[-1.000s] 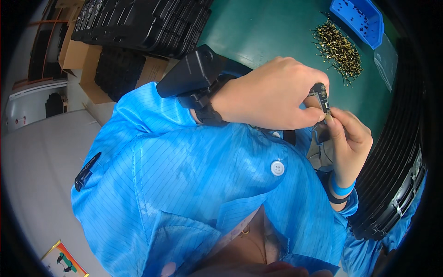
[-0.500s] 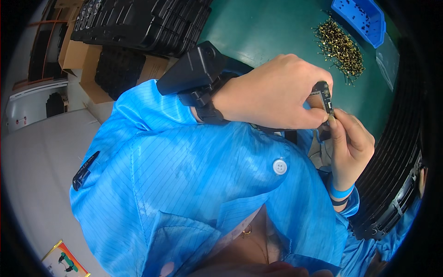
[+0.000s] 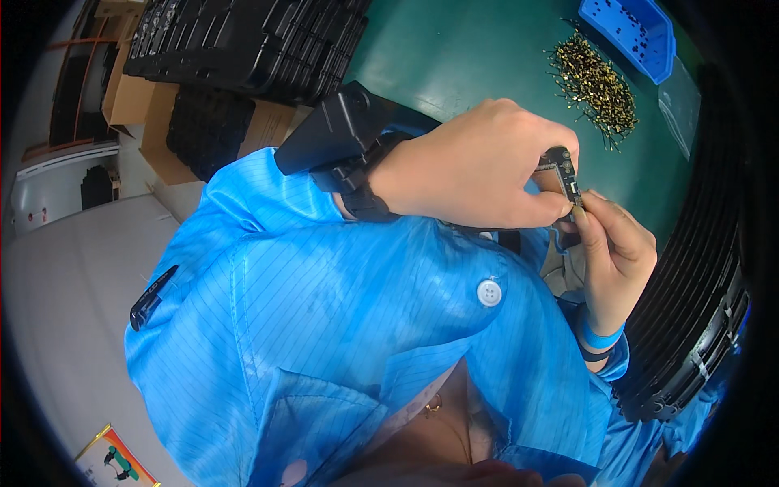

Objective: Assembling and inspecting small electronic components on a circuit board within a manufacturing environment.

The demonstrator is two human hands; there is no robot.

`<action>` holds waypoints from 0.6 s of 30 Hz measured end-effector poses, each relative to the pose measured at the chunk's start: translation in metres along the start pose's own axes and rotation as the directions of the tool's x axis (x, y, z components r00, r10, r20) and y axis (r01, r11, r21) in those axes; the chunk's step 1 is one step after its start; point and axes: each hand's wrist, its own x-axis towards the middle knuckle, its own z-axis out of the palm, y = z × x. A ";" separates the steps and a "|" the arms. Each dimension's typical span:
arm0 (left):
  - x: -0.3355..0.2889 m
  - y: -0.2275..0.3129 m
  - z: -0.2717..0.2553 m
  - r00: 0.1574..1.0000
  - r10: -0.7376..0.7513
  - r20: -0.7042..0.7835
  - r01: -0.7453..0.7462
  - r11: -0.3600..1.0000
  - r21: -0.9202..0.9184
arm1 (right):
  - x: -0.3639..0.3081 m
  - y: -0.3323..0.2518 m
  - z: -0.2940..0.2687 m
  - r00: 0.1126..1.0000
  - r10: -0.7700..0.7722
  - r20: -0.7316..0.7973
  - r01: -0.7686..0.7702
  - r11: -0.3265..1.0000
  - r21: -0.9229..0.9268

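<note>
Between thumb and fingers my left hand (image 3: 479,166) grips a small dark circuit board (image 3: 566,176), an L-shaped piece with tiny metallic parts. Just beside it, my right hand (image 3: 618,252) has thumb and forefinger pinched together at the board's lower end. Whatever lies between those right fingertips is too small and covered to make out. Beyond the hands, a loose pile of small gold-and-black connector leads (image 3: 592,88) lies on the green table (image 3: 454,57).
A blue plastic bin (image 3: 633,36) with small dark bits stands behind the pile, a clear plastic bag (image 3: 680,109) beside it. Stacked black trays rise at the left (image 3: 243,40) and right (image 3: 690,284). An open cardboard box (image 3: 272,126) sits at the far left.
Both hands and the board have shifted very slightly, with the board turned a little. The hold of each hand looks the same.
</note>
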 end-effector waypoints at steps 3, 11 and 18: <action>-0.001 0.000 -0.001 0.999 0.044 -0.030 -0.043 0.998 0.037 | 0.000 -0.002 -0.002 1.000 -0.017 0.017 0.018 0.999 -0.050; 0.000 -0.002 0.003 0.995 0.081 -0.067 -0.078 0.996 0.037 | -0.001 -0.001 0.001 0.991 -0.135 -0.024 0.128 0.972 -0.195; -0.002 -0.002 0.003 0.989 0.125 -0.075 -0.121 0.991 0.059 | -0.002 -0.001 0.003 0.979 -0.200 -0.040 0.184 0.951 -0.250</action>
